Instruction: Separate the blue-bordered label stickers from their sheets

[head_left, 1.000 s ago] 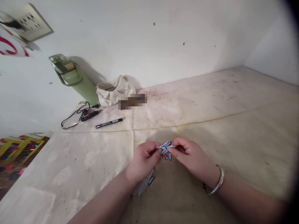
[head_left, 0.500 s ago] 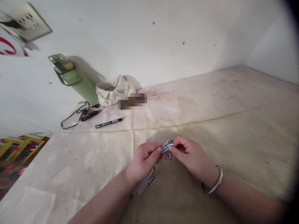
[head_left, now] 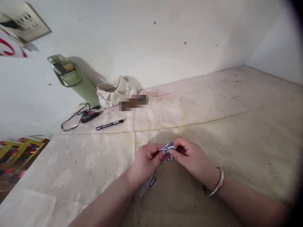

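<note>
Between my two hands are several small white labels with blue borders (head_left: 169,147), overlapping at angles. My left hand (head_left: 149,160) pinches them from the left with thumb and fingers closed. From the other side, my right hand (head_left: 189,153) is closed on the right edge of the same bunch, thumb on top. A few pieces hang below the fingertips. Under my left wrist lies a stack of white sheets (head_left: 145,188) with a blue-bordered label (head_left: 153,182) at its edge; my forearm partly hides it.
A black marker pen (head_left: 110,124) and a black-and-red corded tool (head_left: 90,116) lie at the back left of the covered table (head_left: 78,164). Behind them are a green bottle (head_left: 82,86), a cream bag with pearls (head_left: 111,91) and a blurred-out brown item (head_left: 133,102). A socket (head_left: 29,22) is on the wall.
The labels have shifted slightly in my fingers, and my left thumb has slid a little to the right over them. The view has moved very slightly; everything else lies as before.
</note>
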Available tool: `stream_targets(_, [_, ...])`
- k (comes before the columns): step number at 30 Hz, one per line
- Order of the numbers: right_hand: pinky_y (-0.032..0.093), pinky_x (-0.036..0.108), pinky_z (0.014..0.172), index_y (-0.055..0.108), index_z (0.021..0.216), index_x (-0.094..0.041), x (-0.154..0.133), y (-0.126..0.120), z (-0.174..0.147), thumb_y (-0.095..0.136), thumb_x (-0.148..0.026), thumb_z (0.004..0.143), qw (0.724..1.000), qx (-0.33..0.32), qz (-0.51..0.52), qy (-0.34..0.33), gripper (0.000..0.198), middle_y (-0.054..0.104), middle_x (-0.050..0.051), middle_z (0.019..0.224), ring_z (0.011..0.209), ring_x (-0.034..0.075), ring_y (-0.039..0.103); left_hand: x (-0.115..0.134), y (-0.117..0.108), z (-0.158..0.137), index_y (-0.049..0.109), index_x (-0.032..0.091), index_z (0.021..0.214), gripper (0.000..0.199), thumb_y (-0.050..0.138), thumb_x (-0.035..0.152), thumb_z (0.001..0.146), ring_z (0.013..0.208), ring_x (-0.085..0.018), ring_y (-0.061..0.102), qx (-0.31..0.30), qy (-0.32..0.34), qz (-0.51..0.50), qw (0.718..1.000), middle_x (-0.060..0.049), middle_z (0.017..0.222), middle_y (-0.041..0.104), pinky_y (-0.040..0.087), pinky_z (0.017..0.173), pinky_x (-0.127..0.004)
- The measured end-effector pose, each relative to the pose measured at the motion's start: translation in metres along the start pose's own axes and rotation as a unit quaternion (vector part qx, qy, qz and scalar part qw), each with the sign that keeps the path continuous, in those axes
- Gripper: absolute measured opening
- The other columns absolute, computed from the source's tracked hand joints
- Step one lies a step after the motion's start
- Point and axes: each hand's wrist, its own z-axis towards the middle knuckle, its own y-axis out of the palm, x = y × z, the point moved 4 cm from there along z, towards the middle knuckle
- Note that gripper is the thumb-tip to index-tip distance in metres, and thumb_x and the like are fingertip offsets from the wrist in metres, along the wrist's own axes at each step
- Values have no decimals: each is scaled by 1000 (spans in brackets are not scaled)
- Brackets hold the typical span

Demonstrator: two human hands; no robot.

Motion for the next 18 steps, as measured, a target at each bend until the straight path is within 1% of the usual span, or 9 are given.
stream_targets(1, [45, 27, 55, 50, 76, -22, 1, 0, 0, 56, -28, 77, 1000, 9, 17, 2, 9, 59, 0, 69, 62, 15, 55, 0, 0, 0, 71, 17, 85, 24, 52, 32, 88, 69, -14, 57, 6, -3, -5, 1000, -4, 76, 67, 42, 61, -22])
stream_targets(2, [47, 27, 56, 50, 83, -22, 3, 0, 0, 58, -27, 75, 999, 19, 37, 2, 13, 59, 0, 74, 64, 15, 56, -1, -1, 0, 71, 17, 86, 24, 52, 32, 87, 69, -14, 58, 11, -5, -11, 1000, -4, 75, 67, 42, 60, -21])
stream_targets(4, [50, 28, 59, 47, 99, -22, 4, 0, 0, 62, -27, 72, 997, 36, 74, -3, 31, 60, 1, 84, 71, 16, 59, -2, -1, -1, 71, 17, 88, 23, 53, 32, 87, 69, -14, 58, 19, -8, -22, 1000, -4, 76, 68, 42, 60, -21])
stream_targets(5, [51, 29, 61, 47, 103, -22, 5, 0, 1, 63, -27, 72, 996, 35, 86, -5, 35, 60, 2, 87, 73, 16, 60, -3, -1, -1, 71, 17, 88, 23, 53, 32, 87, 70, -14, 59, 18, -8, -25, 999, -4, 77, 68, 43, 61, -21])
stream_targets(7, [50, 28, 61, 51, 99, -21, 4, 0, 1, 59, -30, 76, 996, 9, 84, -3, 26, 61, 2, 83, 72, 16, 60, -3, -1, -1, 70, 17, 88, 23, 53, 32, 87, 72, -15, 59, 14, -9, -26, 1000, -4, 79, 69, 43, 63, -22])
stream_targets(9, [48, 28, 60, 55, 85, -20, 1, 0, 0, 54, -32, 82, 998, -20, 58, -3, 12, 62, 1, 74, 67, 15, 59, -2, -1, -1, 70, 17, 87, 22, 54, 31, 87, 73, -15, 60, 14, -10, -25, 1000, -5, 79, 69, 43, 63, -22])
stream_targets(11, [45, 27, 59, 56, 76, -21, -2, -1, 0, 50, -33, 85, 999, -33, 28, -13, 17, 61, 0, 68, 64, 15, 57, -1, -1, -1, 70, 17, 86, 21, 54, 30, 87, 73, -15, 60, 15, -11, -23, 1000, -5, 80, 69, 43, 63, -22])
stream_targets(15, [44, 27, 60, 57, 73, -21, -6, -3, -1, 47, -34, 87, 999, -33, -6, -39, 22, 61, 0, 67, 64, 15, 56, -1, -1, -1, 69, 16, 86, 19, 55, 30, 86, 71, -14, 59, 29, -19, -28, 999, -4, 79, 69, 42, 60, -21])
stream_targets(18, [43, 27, 58, 57, 70, -21, -7, -4, -1, 43, -35, 89, 999, -27, -20, -39, 27, 60, 0, 65, 63, 15, 56, -3, -1, -2, 68, 16, 86, 20, 56, 31, 86, 69, -14, 58, 37, -29, -42, 998, -4, 78, 68, 42, 61, -21])
